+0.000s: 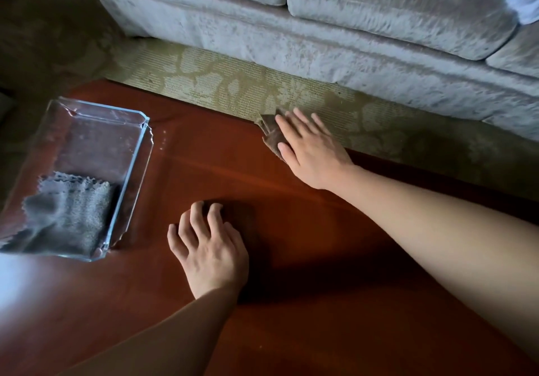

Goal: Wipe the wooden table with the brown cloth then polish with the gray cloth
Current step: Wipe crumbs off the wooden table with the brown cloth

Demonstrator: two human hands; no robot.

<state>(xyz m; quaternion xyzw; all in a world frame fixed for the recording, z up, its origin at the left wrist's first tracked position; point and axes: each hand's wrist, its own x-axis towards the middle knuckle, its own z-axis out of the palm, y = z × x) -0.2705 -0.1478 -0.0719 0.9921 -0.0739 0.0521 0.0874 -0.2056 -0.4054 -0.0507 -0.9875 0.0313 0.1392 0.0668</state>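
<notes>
The brown cloth (269, 133) is pressed flat at the table (291, 259) edge by the open right hand (312, 149); the left hand (210, 247) is rested, fingers spread, empty.

the reddish wooden table (291, 259) bears a glass tray (132, 171), a brown cloth (269, 136) and both hands.

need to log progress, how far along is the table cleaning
Done: nothing visibly finished; wiped areas cannot be told apart. In hand: the right hand presses the brown cloth flat at the far edge of the wooden table, while the left hand rests on the wood. Left: polishing, since the gray cloth lies in the glass tray.
</notes>
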